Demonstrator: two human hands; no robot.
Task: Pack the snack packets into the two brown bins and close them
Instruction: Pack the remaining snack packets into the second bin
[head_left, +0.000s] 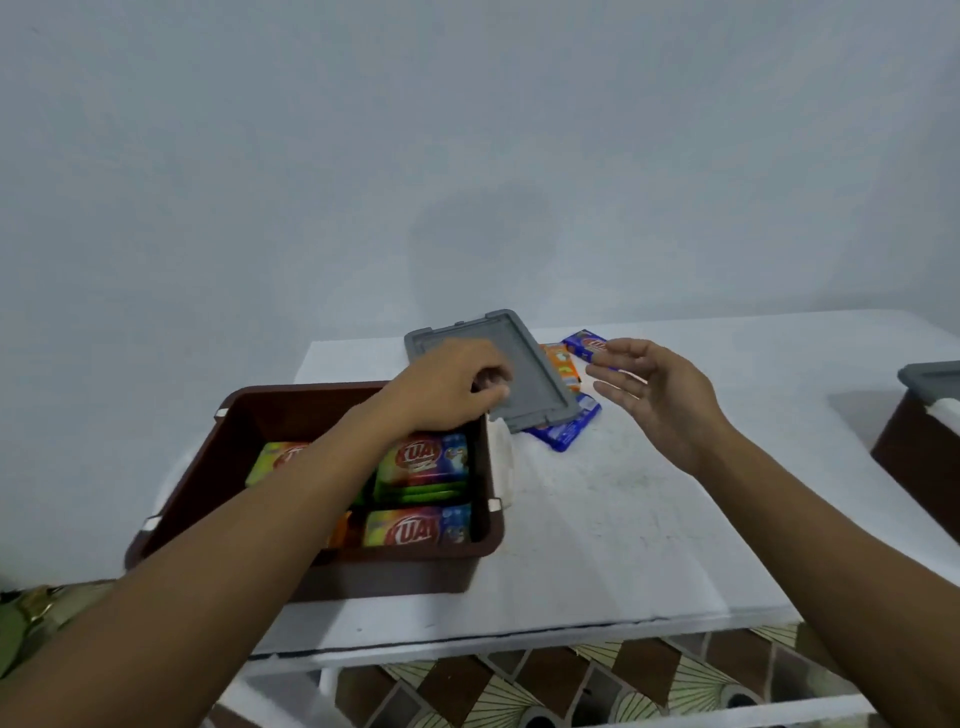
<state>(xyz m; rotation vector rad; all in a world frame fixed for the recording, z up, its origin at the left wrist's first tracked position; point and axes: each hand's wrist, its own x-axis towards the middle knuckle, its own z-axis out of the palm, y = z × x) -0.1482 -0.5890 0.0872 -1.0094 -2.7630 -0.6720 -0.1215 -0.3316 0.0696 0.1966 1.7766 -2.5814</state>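
Grey lid between left fingers

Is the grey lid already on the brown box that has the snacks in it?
No, the brown bin stands open with packets showing, while the left hand holds the grey lid beyond its far corner.

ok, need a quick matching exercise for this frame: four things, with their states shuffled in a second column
Column 1:
1. grey lid mid-table
2. right hand
3. near brown bin
4. far-right brown bin

Column 2:
A. snack packets inside, no lid on
B. gripped by the left hand
C. open, holding nothing
D. a second lid on top

Pairs: 1-B, 2-C, 3-A, 4-D
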